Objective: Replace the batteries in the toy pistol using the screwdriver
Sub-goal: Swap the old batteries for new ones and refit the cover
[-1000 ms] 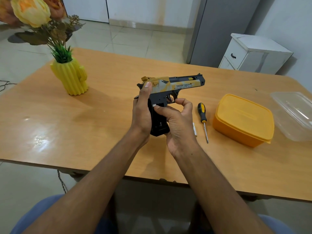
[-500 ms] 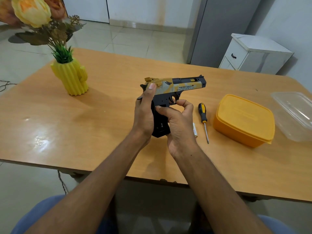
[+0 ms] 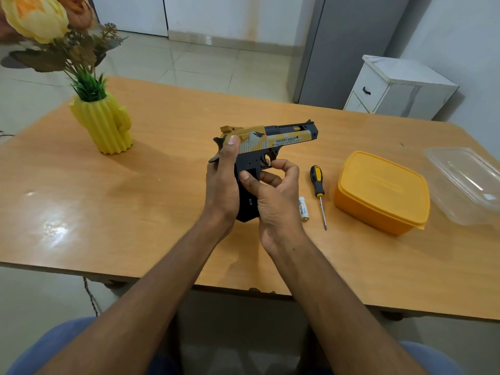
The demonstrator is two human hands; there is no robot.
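Wooden table (image 3: 167, 201); black-and-yellow toy pistol (image 3: 281, 139), barrel rightward, gripped in 2 hands.

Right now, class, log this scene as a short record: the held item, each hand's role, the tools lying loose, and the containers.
Held item: toy pistol, muzzle pointing right, above the table
Left hand: grips the rear of the pistol, thumb on the slide
Right hand: holds the black grip
Loose tools: screwdriver and battery, side by side on the table
Containers: orange lidded box; clear tub to its right
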